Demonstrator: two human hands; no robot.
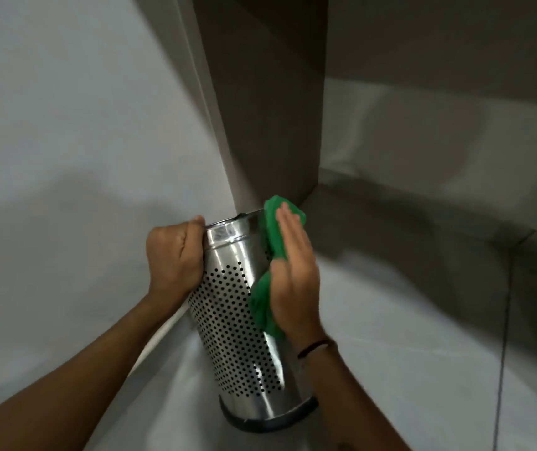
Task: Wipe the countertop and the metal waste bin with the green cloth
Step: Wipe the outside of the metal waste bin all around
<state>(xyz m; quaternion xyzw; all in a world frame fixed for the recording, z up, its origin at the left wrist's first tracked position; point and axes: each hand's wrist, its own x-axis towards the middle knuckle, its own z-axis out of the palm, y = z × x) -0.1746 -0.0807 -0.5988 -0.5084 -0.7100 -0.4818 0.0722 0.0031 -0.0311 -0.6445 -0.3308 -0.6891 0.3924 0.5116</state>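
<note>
The metal waste bin (237,336), a shiny cylinder with a perforated wall and a black base ring, stands tilted on the floor in the middle of the head view. My left hand (174,255) grips its upper rim on the left side. Flat against the bin's upper right side is my right hand (293,275), pressing the green cloth (272,242) onto the metal with fingers straight. The cloth bunches out above the fingertips and below the palm. No countertop is in view.
A pale wall (65,125) runs along the left. A brown cabinet panel (270,92) rises right behind the bin. Light floor tiles (423,320) with a dark grout line spread to the right, under a shadowed recess.
</note>
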